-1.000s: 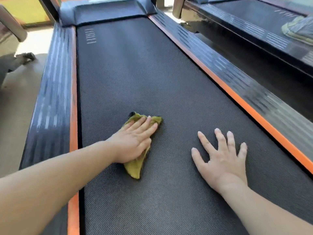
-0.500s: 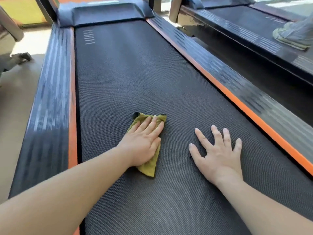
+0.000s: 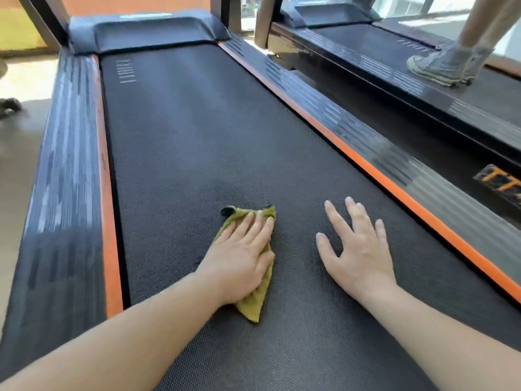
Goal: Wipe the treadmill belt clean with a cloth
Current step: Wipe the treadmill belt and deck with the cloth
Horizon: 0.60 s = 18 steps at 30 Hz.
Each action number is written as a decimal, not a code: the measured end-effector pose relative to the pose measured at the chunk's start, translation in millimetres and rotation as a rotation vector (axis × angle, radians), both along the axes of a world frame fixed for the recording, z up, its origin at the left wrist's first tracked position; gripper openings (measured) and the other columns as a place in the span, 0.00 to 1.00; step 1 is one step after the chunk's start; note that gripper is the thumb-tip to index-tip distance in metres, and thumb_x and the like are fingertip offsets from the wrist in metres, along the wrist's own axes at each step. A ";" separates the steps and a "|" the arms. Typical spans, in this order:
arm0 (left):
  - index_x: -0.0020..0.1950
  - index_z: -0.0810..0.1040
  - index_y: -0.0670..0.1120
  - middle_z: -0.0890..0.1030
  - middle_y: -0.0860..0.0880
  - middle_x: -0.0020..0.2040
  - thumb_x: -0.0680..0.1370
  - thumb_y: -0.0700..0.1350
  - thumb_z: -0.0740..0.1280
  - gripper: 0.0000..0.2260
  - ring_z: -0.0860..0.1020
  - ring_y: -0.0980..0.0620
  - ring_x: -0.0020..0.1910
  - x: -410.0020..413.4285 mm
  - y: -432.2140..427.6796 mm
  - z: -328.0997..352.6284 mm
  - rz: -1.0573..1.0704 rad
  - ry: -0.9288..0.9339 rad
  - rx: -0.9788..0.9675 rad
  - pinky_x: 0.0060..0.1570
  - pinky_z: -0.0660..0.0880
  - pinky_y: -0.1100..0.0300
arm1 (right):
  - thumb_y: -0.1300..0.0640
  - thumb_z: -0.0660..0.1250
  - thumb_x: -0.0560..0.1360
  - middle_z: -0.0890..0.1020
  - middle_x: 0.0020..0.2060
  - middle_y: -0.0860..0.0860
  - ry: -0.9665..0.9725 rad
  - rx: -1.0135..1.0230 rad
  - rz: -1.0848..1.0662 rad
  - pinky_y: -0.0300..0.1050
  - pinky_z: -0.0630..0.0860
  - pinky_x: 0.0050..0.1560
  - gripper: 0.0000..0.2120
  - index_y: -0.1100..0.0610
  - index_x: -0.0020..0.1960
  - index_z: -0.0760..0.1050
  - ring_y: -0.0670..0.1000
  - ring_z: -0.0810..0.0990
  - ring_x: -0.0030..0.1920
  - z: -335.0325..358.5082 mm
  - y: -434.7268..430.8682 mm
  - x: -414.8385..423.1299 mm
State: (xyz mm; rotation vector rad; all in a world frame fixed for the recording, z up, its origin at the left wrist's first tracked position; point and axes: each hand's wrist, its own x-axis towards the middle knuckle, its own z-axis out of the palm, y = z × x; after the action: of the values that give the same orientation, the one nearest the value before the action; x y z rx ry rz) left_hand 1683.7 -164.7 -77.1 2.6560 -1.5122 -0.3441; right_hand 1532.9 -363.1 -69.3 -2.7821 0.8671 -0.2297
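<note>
Your left hand [image 3: 242, 258] lies flat on the olive-green cloth [image 3: 253, 306], fingers straight and close together, pressing it onto the treadmill belt [image 3: 197, 131]. The cloth sits crumpled under your palm, a little left of the belt's midline, with one corner showing past your fingertips and another trailing out below the heel of your hand. Your right hand [image 3: 358, 249] rests on the bare belt just beside it, fingers spread and flat, holding nothing. An orange strip [image 3: 108, 221] runs along each edge of the belt, inside the dark side rails [image 3: 67, 165]. On the neighbouring treadmill [image 3: 366, 43] to the right stands another person's sneaker [image 3: 442, 66].
</note>
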 end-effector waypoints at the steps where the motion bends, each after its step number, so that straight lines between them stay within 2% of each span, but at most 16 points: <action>1: 0.83 0.36 0.55 0.34 0.56 0.82 0.86 0.60 0.45 0.29 0.33 0.54 0.81 -19.4 0.6 -0.3 -0.084 -0.009 0.006 0.80 0.37 0.51 | 0.32 0.48 0.80 0.53 0.84 0.50 0.026 -0.054 -0.020 0.61 0.42 0.82 0.32 0.37 0.83 0.53 0.52 0.45 0.84 3.2 -6.1 -9.9; 4: 0.82 0.34 0.57 0.32 0.58 0.81 0.86 0.60 0.44 0.28 0.29 0.58 0.79 -42.7 13.0 10.8 -0.370 0.022 0.036 0.78 0.32 0.54 | 0.29 0.40 0.79 0.49 0.84 0.48 0.257 -0.088 -0.104 0.62 0.39 0.81 0.32 0.32 0.82 0.49 0.54 0.40 0.84 5.3 -21.5 -39.4; 6: 0.82 0.34 0.59 0.32 0.60 0.81 0.86 0.62 0.44 0.28 0.28 0.61 0.78 -14.5 4.5 16.1 -0.421 0.029 0.065 0.78 0.31 0.55 | 0.28 0.38 0.79 0.45 0.84 0.46 0.299 -0.009 -0.139 0.63 0.37 0.81 0.29 0.29 0.81 0.45 0.53 0.37 0.83 -0.4 -23.9 -49.4; 7: 0.82 0.34 0.59 0.33 0.61 0.81 0.85 0.63 0.43 0.28 0.29 0.61 0.78 3.5 -5.8 16.0 -0.377 0.020 0.078 0.78 0.32 0.55 | 0.29 0.38 0.80 0.44 0.84 0.45 0.289 0.015 -0.148 0.64 0.37 0.81 0.29 0.28 0.80 0.43 0.53 0.36 0.83 -3.0 -23.6 -51.0; 10: 0.83 0.36 0.56 0.33 0.58 0.82 0.85 0.62 0.42 0.29 0.32 0.56 0.80 37.7 -49.8 7.5 -0.042 -0.028 0.098 0.80 0.37 0.51 | 0.30 0.38 0.80 0.46 0.84 0.45 0.270 -0.018 -0.153 0.65 0.38 0.80 0.29 0.29 0.80 0.43 0.55 0.38 0.83 -8.5 -24.5 -47.6; 12: 0.83 0.36 0.54 0.33 0.56 0.82 0.85 0.60 0.41 0.29 0.32 0.54 0.80 26.2 -71.8 -1.6 0.020 -0.053 0.062 0.80 0.36 0.50 | 0.30 0.38 0.79 0.48 0.84 0.46 0.266 -0.034 -0.149 0.66 0.39 0.80 0.30 0.29 0.81 0.44 0.55 0.40 0.83 -10.2 -27.5 -46.1; 16: 0.82 0.34 0.55 0.30 0.58 0.81 0.86 0.60 0.40 0.28 0.28 0.58 0.78 15.3 -60.2 7.0 -0.379 -0.005 0.047 0.78 0.32 0.54 | 0.30 0.41 0.78 0.54 0.83 0.46 0.219 -0.050 -0.148 0.66 0.42 0.80 0.31 0.29 0.80 0.52 0.56 0.45 0.83 -12.9 -28.2 -45.0; 18: 0.82 0.35 0.58 0.32 0.59 0.81 0.86 0.61 0.40 0.27 0.29 0.59 0.79 46.9 -73.3 7.6 -0.437 -0.012 0.086 0.79 0.33 0.55 | 0.30 0.43 0.78 0.55 0.83 0.46 0.208 -0.045 -0.158 0.65 0.42 0.80 0.30 0.29 0.80 0.53 0.55 0.46 0.83 -13.8 -29.0 -45.3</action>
State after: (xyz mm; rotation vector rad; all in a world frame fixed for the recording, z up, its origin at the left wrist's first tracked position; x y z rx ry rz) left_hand 1730.6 -238.0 -69.5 2.3641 -2.1222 -0.4241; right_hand 1487.6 -392.1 -83.1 -2.8166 1.1464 0.0165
